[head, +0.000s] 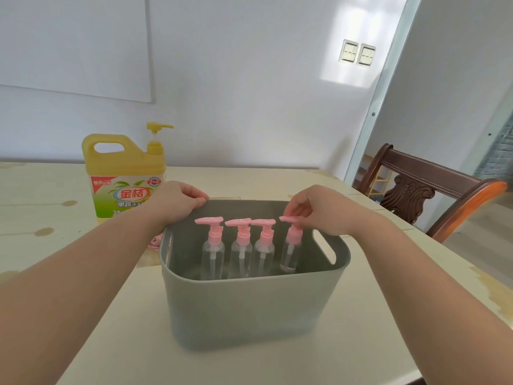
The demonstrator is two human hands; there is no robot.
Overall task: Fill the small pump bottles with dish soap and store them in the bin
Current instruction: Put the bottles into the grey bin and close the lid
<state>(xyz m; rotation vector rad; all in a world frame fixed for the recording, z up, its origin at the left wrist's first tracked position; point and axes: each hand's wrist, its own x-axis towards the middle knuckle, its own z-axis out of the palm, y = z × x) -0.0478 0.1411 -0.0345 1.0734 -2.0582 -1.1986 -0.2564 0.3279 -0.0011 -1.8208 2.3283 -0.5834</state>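
The right hand (319, 209) fingers (291, 211) are pinching the pump (288, 218) of the bottle (290, 251) just beneath them in the bin (249, 307), while the left hand (175, 201) fingers (198, 198) are gripping its rim, ideally keeping everything upright.

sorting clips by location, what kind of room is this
Probably a home dining room or kitchen: a pale wooden table, a carved wooden dining chair at its side, a yellow jug of dish soap on the table, and wall switches behind.
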